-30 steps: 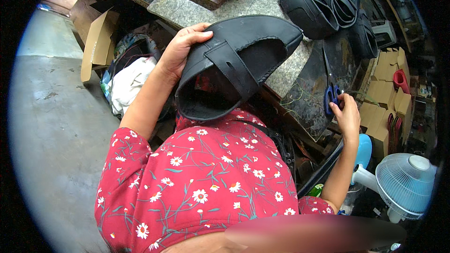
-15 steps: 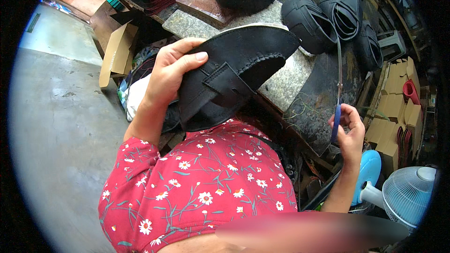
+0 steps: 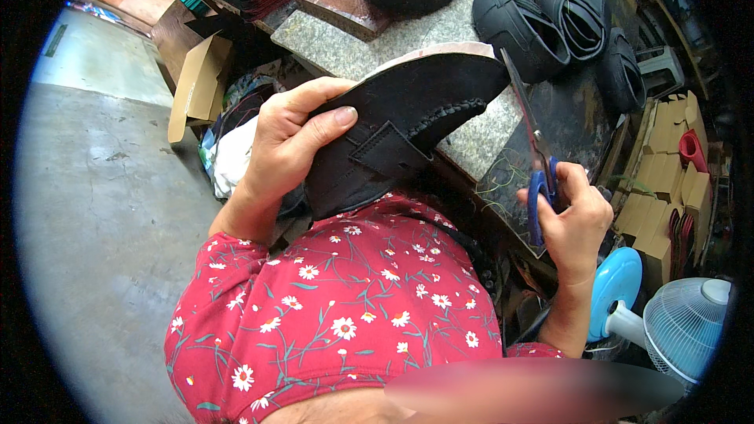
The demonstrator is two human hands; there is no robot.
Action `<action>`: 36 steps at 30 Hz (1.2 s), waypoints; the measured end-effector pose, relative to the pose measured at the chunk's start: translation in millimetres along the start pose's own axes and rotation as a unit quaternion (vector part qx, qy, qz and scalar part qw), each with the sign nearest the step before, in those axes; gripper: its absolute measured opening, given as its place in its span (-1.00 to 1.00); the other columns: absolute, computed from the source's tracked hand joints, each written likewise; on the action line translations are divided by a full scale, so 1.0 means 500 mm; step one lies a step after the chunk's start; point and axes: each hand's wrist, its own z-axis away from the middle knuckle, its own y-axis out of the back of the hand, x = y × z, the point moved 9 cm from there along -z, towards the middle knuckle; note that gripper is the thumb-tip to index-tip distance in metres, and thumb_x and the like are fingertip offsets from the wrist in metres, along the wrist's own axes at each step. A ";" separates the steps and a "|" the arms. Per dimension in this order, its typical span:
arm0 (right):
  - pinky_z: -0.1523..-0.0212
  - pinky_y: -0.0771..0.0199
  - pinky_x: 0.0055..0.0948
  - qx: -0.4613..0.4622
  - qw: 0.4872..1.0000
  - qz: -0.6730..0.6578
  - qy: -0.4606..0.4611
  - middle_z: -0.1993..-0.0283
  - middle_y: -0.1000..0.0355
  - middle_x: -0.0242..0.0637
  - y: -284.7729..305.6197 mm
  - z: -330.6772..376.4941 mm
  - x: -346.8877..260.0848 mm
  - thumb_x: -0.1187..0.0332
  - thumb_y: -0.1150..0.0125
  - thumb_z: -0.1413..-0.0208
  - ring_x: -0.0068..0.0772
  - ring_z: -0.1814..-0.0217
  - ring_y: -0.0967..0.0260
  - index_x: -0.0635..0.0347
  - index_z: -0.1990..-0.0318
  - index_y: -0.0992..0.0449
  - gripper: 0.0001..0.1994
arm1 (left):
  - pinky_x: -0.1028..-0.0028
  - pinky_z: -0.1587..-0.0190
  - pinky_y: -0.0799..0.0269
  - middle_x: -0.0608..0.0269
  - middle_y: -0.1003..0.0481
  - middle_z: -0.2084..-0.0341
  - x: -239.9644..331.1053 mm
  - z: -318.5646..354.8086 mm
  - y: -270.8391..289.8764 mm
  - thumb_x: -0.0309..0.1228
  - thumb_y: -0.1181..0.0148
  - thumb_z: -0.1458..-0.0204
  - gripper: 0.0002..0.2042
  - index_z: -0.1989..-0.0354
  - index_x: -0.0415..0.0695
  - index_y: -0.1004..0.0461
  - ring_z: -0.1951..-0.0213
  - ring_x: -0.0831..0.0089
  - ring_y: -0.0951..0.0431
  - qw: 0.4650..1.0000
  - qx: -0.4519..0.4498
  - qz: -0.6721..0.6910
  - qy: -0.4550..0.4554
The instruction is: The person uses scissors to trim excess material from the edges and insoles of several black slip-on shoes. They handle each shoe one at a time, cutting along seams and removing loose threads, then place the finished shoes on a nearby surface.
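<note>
My left hand [image 3: 302, 129] grips a black leather shoe upper [image 3: 408, 114] by its edge, thumb on the near face and fingers behind. The upper is held up and tilted, with a stitched strap patch and a gathered seam along its opening. A pale lining edge shows along its top. In my right hand [image 3: 577, 216] is a pair of scissors [image 3: 539, 145] with blue handles, fingers through the loops. The blades point up and left, their tips close to the far right point of the upper; whether they touch it I cannot tell.
Several black shoe uppers [image 3: 518, 31] stand on the workbench [image 3: 577, 122] at the back. A grey stone slab [image 3: 330, 41] bears a brown block [image 3: 345, 0]. Cardboard boxes [image 3: 656, 212] and a blue and white fan [image 3: 687, 322] stand at right. An open carton [image 3: 196, 86] is at left.
The scissors have swung left and closer to the upper's tip, my right hand moving left with them. The upper has shifted slightly right and turned a little, showing more pale lining.
</note>
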 end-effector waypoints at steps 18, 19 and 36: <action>0.45 -0.41 -0.25 -0.055 0.984 -0.090 -0.145 0.52 -0.53 -0.26 -0.079 0.014 0.161 0.15 -0.45 -0.01 -0.17 0.51 -0.51 0.08 0.24 -0.56 -0.72 | 0.40 0.02 -0.60 0.01 -0.60 0.17 -0.143 -0.084 0.005 -0.54 -0.11 -0.13 -0.69 -0.05 -0.38 -0.45 0.21 0.35 -0.67 0.918 0.009 0.375 0.130; 0.40 -0.44 -0.21 -0.043 0.989 -0.003 -0.141 0.48 -0.55 -0.23 -0.070 0.025 0.182 0.12 -0.46 0.01 -0.11 0.45 -0.54 0.05 0.24 -0.57 -0.71 | 0.39 0.00 -0.59 0.00 -0.60 0.14 -0.155 -0.089 0.000 -0.53 -0.10 -0.14 -0.68 -0.07 -0.38 -0.44 0.18 0.34 -0.66 0.908 0.018 0.395 0.138; -0.20 -0.35 -0.17 0.133 0.987 0.030 0.088 -0.11 -0.46 -0.14 0.053 -0.012 0.067 0.20 -0.35 -0.12 -0.04 -0.17 -0.37 0.18 -0.07 -0.54 -0.59 | 0.20 -0.24 -0.24 -0.02 -0.41 -0.12 -0.287 -0.378 -0.265 -0.37 -0.22 -0.13 -0.44 -0.28 -0.31 -0.22 -0.13 0.19 -0.42 0.966 0.011 0.185 0.180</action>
